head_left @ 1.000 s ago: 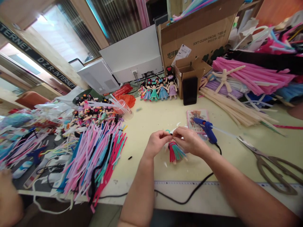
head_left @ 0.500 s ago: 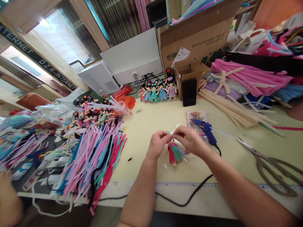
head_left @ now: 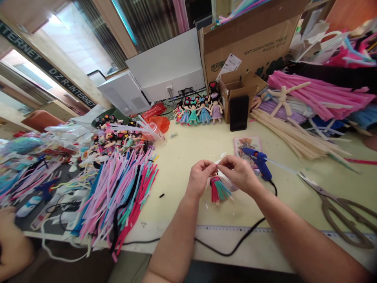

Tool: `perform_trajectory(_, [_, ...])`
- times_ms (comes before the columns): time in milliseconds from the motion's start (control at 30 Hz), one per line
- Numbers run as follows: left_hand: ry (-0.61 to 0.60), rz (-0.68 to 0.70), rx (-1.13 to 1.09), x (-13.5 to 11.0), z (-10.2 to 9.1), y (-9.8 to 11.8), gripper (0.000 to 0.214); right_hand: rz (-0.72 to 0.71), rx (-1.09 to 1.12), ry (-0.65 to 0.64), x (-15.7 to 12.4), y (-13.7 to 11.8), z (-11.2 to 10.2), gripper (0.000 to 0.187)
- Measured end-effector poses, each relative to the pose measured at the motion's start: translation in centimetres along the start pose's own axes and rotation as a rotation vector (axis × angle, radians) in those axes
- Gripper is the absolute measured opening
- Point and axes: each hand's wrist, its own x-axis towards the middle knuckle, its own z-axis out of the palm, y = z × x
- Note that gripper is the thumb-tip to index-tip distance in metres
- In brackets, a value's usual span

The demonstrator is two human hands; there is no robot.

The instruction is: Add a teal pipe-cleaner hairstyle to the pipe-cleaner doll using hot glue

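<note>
Both my hands meet over the pale table (head_left: 188,153), pinching the top of a small pipe-cleaner doll (head_left: 218,189) with a red and teal skirt that hangs below them. My left hand (head_left: 200,179) grips the doll's upper part from the left with closed fingers. From the right, my right hand (head_left: 240,173) pinches the same spot. The doll's head and arms are hidden behind my fingers. A blue glue gun (head_left: 259,163) lies just right of my right hand, its black cord (head_left: 235,243) trailing toward the table's front edge.
A heap of coloured pipe cleaners (head_left: 120,192) lies at the left. Finished dolls (head_left: 197,112) stand at the back by a small box (head_left: 237,96) and a big cardboard box (head_left: 250,43). Large scissors (head_left: 338,204) lie at the right. Another person's hand (head_left: 11,243) shows at bottom left.
My hands and the doll have stayed almost in place, with only small finger movements at the doll's top. The view has shifted slightly.
</note>
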Motion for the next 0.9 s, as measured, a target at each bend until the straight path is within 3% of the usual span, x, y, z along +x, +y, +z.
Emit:
perform_trajectory(200, [0.164, 0.086, 0.52, 1.7, -3.3, -0.2, 0.014, 0.087, 0.077, -0.029, 0.7, 1.1, 0.5, 0.028])
perform_trajectory(333, [0.082, 0.098, 0.793, 2.1, -4.1, -0.9, 0.019, 0.113, 0.131, -0.031, 1.1, 2.3, 0.7, 0.028])
perform_trajectory(500, [-0.025, 0.104, 0.982, 1.8, -2.9, -1.3, 0.036, 0.169, 0.207, -0.048, 1.5, 3.2, 1.1, 0.03])
perform_trajectory(600, [-0.082, 0.075, 0.928, 1.7, -2.2, -1.7, 0.03, 0.203, 0.253, -0.06, 1.7, 3.5, 1.1, 0.03])
perform_trajectory(733, [-0.156, -0.01, 0.662, 1.4, -1.7, -2.3, 0.027, 0.205, 0.269, -0.062, 2.0, 3.6, 0.7, 0.029])
perform_trajectory(900, [-0.187, 0.011, 0.434, 1.1, -1.0, -2.0, 0.029, 0.162, 0.245, -0.024, 2.0, 3.7, 0.5, 0.032])
